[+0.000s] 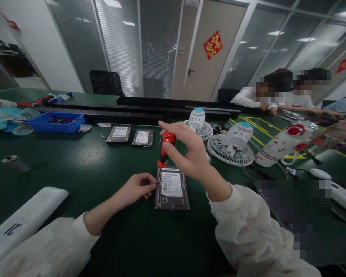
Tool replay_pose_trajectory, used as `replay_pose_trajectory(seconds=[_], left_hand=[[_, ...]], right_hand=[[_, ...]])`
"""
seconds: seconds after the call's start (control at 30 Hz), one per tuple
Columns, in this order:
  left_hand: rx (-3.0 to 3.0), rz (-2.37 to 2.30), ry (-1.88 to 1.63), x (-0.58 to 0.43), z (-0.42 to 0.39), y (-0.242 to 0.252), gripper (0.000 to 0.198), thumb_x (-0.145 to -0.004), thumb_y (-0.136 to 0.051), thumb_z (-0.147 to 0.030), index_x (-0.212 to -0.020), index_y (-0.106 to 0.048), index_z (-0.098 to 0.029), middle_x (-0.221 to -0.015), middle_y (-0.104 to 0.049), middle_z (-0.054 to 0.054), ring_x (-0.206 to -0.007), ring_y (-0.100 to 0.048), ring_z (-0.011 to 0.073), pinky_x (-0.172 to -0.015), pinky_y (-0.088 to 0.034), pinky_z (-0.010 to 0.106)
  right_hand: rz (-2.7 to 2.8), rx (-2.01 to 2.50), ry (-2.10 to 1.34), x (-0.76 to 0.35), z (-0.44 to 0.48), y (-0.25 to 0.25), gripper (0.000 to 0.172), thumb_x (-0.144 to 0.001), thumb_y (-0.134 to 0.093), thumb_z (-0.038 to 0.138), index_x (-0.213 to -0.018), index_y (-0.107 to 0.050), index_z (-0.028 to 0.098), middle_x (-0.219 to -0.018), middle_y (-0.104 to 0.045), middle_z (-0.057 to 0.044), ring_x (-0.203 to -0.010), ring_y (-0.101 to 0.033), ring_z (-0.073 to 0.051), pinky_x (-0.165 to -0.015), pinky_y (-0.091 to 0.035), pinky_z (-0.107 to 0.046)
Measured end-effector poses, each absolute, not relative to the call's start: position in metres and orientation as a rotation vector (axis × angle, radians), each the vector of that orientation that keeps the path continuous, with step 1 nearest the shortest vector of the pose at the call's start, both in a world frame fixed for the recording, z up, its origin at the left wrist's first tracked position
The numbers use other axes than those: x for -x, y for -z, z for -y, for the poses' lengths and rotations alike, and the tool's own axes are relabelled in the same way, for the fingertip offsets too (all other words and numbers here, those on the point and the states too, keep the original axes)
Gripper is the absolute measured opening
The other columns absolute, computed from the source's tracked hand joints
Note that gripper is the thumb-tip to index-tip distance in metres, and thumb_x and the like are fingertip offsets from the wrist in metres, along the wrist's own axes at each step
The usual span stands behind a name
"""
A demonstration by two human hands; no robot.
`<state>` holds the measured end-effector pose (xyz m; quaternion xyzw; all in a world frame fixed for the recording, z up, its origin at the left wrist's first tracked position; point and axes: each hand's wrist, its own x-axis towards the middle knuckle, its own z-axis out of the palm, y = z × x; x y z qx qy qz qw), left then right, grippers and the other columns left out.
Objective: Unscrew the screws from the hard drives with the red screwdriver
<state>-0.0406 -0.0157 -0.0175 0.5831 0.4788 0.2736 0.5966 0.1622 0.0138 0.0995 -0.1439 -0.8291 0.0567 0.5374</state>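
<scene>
A hard drive (172, 188) with a white label lies flat on the green table in front of me. My right hand (187, 152) is closed around the top of a red-handled screwdriver (165, 148), which stands upright with its tip at the drive's far left corner. My left hand (138, 186) rests on the table against the drive's left edge, its fingers curled in a pinch at that edge. Whether anything sits between those fingers is hidden.
Two more hard drives (119, 134) (143, 137) lie farther back. Two small white fans (233, 144) and a white-and-red bottle (282, 144) stand to the right. A blue tray (56, 122) is far left, a white bar (20, 223) near left. Other people sit at the far right.
</scene>
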Motion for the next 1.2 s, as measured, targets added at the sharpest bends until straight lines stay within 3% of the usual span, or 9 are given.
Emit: replay_pose_trajectory(seconds=[0.07,0.23,0.37,0.43,0.6,0.77,0.97,1.13,1.2], left_hand=[[-1.351,-1.110,-0.635,0.041,0.015,0.018,0.031,-0.074,-0.078,-0.042,-0.087,-0.063,-0.019,-0.074,-0.064,-0.003,-0.061,-0.060,0.0112,-0.057,-0.049,0.025],[-1.343,-1.131,-0.636,0.038,0.016,0.015,0.031,-0.072,-0.079,-0.043,-0.084,-0.062,-0.019,-0.071,-0.063,-0.004,-0.058,-0.058,0.0110,-0.055,-0.048,0.025],[-1.337,-1.143,-0.633,0.037,0.018,0.010,0.030,-0.071,-0.079,-0.041,-0.084,-0.062,-0.019,-0.071,-0.062,-0.004,-0.058,-0.058,0.0110,-0.055,-0.049,0.025],[-1.336,-1.145,-0.632,0.037,0.019,0.008,0.030,-0.072,-0.079,-0.040,-0.084,-0.063,-0.019,-0.071,-0.063,-0.004,-0.059,-0.059,0.0109,-0.056,-0.050,0.025],[-1.336,-1.145,-0.628,0.037,0.019,0.007,0.028,-0.073,-0.079,-0.039,-0.083,-0.063,-0.018,-0.072,-0.064,-0.004,-0.059,-0.058,0.0106,-0.056,-0.050,0.025],[-1.345,-1.134,-0.629,0.037,0.019,0.009,0.030,-0.073,-0.078,-0.041,-0.084,-0.063,-0.018,-0.073,-0.064,-0.004,-0.058,-0.058,0.0107,-0.055,-0.048,0.025],[-1.346,-1.127,-0.630,0.040,0.018,0.012,0.032,-0.072,-0.079,-0.043,-0.086,-0.064,-0.018,-0.073,-0.064,-0.004,-0.059,-0.059,0.0109,-0.056,-0.048,0.025],[-1.345,-1.122,-0.628,0.040,0.017,0.015,0.031,-0.073,-0.078,-0.041,-0.086,-0.063,-0.018,-0.073,-0.064,-0.004,-0.059,-0.059,0.0104,-0.055,-0.048,0.024],[-1.344,-1.126,-0.621,0.040,0.017,0.015,0.031,-0.073,-0.078,-0.041,-0.086,-0.063,-0.017,-0.071,-0.064,-0.004,-0.058,-0.059,0.0101,-0.055,-0.048,0.024]], right_hand=[[1.948,0.373,-0.106,-0.163,-0.014,-0.099,0.034,-0.097,-0.064,0.025,-0.129,-0.068,0.017,-0.103,-0.070,-0.007,-0.094,-0.064,-0.017,-0.086,-0.058,-0.037],[2.035,0.350,-0.213,-0.164,-0.015,-0.099,0.045,-0.103,-0.048,0.024,-0.148,-0.053,0.019,-0.135,-0.066,-0.014,-0.121,-0.063,-0.022,-0.103,-0.053,-0.046],[1.996,0.389,-0.136,-0.163,-0.015,-0.100,0.037,-0.099,-0.059,0.031,-0.135,-0.062,0.020,-0.108,-0.071,-0.007,-0.096,-0.064,-0.019,-0.090,-0.057,-0.043],[2.017,0.423,-0.127,-0.164,-0.014,-0.100,0.035,-0.099,-0.061,0.035,-0.131,-0.064,0.020,-0.104,-0.068,-0.006,-0.095,-0.062,-0.019,-0.089,-0.057,-0.042],[2.106,0.360,-0.228,-0.165,-0.011,-0.101,0.043,-0.106,-0.042,0.024,-0.148,-0.049,0.021,-0.133,-0.065,-0.012,-0.122,-0.061,-0.021,-0.105,-0.052,-0.045],[2.009,0.338,-0.160,-0.163,-0.014,-0.100,0.034,-0.099,-0.062,0.031,-0.131,-0.062,0.018,-0.103,-0.069,-0.005,-0.091,-0.062,-0.016,-0.085,-0.056,-0.036],[2.066,0.339,-0.206,-0.165,-0.014,-0.100,0.039,-0.107,-0.041,0.024,-0.143,-0.055,0.021,-0.135,-0.068,-0.011,-0.125,-0.062,-0.020,-0.107,-0.051,-0.045],[1.959,0.355,-0.142,-0.163,-0.016,-0.099,0.031,-0.101,-0.058,0.029,-0.129,-0.064,0.016,-0.114,-0.074,-0.008,-0.099,-0.067,-0.017,-0.093,-0.057,-0.038],[1.961,0.350,-0.126,-0.163,-0.016,-0.098,0.031,-0.101,-0.059,0.031,-0.127,-0.065,0.015,-0.118,-0.074,-0.009,-0.104,-0.067,-0.018,-0.096,-0.056,-0.039]])
